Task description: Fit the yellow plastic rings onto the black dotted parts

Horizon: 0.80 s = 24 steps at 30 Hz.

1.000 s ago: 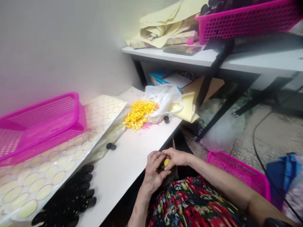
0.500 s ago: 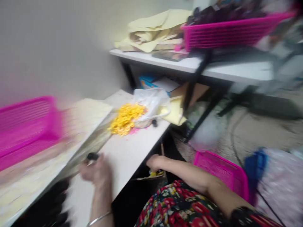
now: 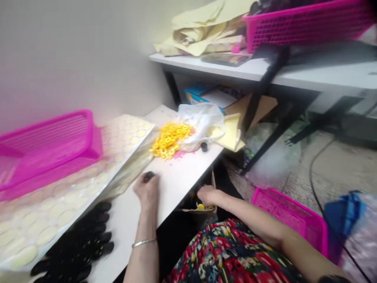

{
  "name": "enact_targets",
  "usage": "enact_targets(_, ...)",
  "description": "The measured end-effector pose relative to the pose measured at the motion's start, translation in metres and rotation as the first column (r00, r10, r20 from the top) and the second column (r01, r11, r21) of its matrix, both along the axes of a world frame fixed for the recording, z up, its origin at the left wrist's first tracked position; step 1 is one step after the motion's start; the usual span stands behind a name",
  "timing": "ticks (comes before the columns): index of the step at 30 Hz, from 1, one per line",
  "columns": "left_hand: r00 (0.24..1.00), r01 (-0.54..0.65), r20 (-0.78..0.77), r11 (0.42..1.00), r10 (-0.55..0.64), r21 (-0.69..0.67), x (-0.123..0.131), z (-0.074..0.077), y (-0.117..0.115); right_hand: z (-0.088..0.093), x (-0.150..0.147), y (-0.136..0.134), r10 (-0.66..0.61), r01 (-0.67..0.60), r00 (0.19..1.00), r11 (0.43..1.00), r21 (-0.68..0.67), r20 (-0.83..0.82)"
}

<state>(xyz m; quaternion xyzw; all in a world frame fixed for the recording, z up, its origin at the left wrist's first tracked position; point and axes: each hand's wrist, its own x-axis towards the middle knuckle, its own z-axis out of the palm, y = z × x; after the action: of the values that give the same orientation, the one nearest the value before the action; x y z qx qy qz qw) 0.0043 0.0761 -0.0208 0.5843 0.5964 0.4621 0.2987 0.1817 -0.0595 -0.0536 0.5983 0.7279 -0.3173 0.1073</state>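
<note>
My left hand [image 3: 147,190] is closed around a small black cylindrical piece [image 3: 149,175] above the white tabletop [image 3: 173,182]. My right hand [image 3: 207,195] reaches below the table edge into an open box [image 3: 203,210] at my lap. Yellow bits [image 3: 201,206] show beside its fingertips, which are hidden from view. Several black pieces [image 3: 79,243] lie in rows on the table at lower left. A heap of yellow ring-shaped pieces [image 3: 169,141] is spread beyond my left hand, and a lone black piece [image 3: 204,147] stands near the table edge.
A pink basket [image 3: 53,149] rests on a sheet of pale round discs [image 3: 59,208] at left. A clear plastic bag [image 3: 200,122] lies behind the yellow heap. Another pink basket [image 3: 290,220] is on the floor at right, below a white shelf [image 3: 253,70] with black legs.
The view has swung, so the surroundings sit further right or lower-left. My left hand, still holding the black piece, has moved forward over the table. My right hand stays in the box.
</note>
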Motion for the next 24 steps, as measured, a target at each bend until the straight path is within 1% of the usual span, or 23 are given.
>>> enact_targets(2, 0.994, 0.1, 0.047, 0.993, -0.097, -0.066, 0.011, -0.008, -0.01, 0.005, 0.001, -0.008, 0.02, -0.02, 1.0, 0.998, 0.055, 0.009)
enact_targets(3, 0.989, 0.145, 0.045, 0.987, -0.143, -0.065, 0.017, -0.011, -0.015, 0.009, 0.003, -0.014, 0.026, -0.026, 1.0, 0.995, 0.094, -0.001)
enact_targets(4, 0.985, 0.174, 0.025, 0.983, -0.173, -0.061, 0.022, -0.012, -0.02, 0.014, 0.006, -0.021, 0.027, -0.019, 0.998, 0.989, 0.148, -0.05)
enact_targets(5, 0.985, 0.175, -0.004, 0.983, -0.175, -0.055, 0.026, -0.013, -0.023, 0.02, 0.011, -0.027, 0.027, -0.009, 0.994, 0.986, 0.167, -0.106)
enact_targets(7, 0.985, 0.166, -0.041, 0.985, -0.168, -0.055, 0.03, -0.013, -0.028, 0.035, 0.024, -0.036, 0.036, 0.004, 0.961, 0.99, 0.144, -0.273)
enact_targets(8, 0.984, 0.17, -0.043, 0.984, -0.172, -0.059, 0.03, -0.013, -0.03, 0.044, 0.031, -0.037, 0.017, 0.026, 0.928, 0.993, 0.112, -0.371)
enact_targets(10, 0.982, 0.188, -0.026, 0.98, -0.189, -0.06, 0.029, -0.012, -0.031, 0.058, 0.042, -0.033, -0.085, 0.128, 0.821, 0.991, 0.036, -0.565)
enact_targets(11, 0.98, 0.198, -0.016, 0.979, -0.199, -0.056, 0.028, -0.011, -0.031, 0.064, 0.045, -0.028, -0.157, 0.205, 0.758, 0.979, 0.002, -0.633)
enact_targets(13, 0.978, 0.207, -0.005, 0.977, -0.208, -0.048, 0.026, -0.011, -0.031, 0.069, 0.046, -0.01, -0.273, 0.386, 0.657, 0.923, 0.002, -0.702)
enact_targets(14, 0.978, 0.208, 0.002, 0.977, -0.208, -0.047, 0.026, -0.01, -0.03, 0.069, 0.045, 0.002, -0.313, 0.478, 0.631, 0.877, 0.039, -0.71)
enact_targets(15, 0.978, 0.207, 0.01, 0.977, -0.207, -0.049, 0.026, -0.01, -0.03, 0.066, 0.043, 0.014, -0.334, 0.555, 0.627, 0.826, 0.102, -0.703)
enact_targets(17, 0.979, 0.205, 0.024, 0.977, -0.204, -0.057, 0.026, -0.01, -0.029, 0.059, 0.039, 0.041, -0.376, 0.649, 0.658, 0.722, 0.239, -0.653)
enact_targets(18, 0.978, 0.206, 0.025, 0.977, -0.205, -0.059, 0.026, -0.01, -0.028, 0.054, 0.037, 0.054, -0.392, 0.658, 0.694, 0.687, 0.31, -0.604)
enact_targets(19, 0.978, 0.208, 0.021, 0.976, -0.207, -0.06, 0.026, -0.01, -0.028, 0.05, 0.034, 0.065, -0.402, 0.646, 0.733, 0.665, 0.376, -0.548)
enact_targets(21, 0.976, 0.218, 0.001, 0.974, -0.218, -0.06, 0.026, -0.011, -0.027, 0.045, 0.03, 0.084, -0.417, 0.589, 0.804, 0.66, 0.467, -0.424)
enact_targets(24, 0.973, 0.228, -0.015, 0.972, -0.229, -0.052, 0.025, -0.012, -0.027, 0.043, 0.022, 0.098, -0.425, 0.503, 0.864, 0.687, 0.524, -0.272)
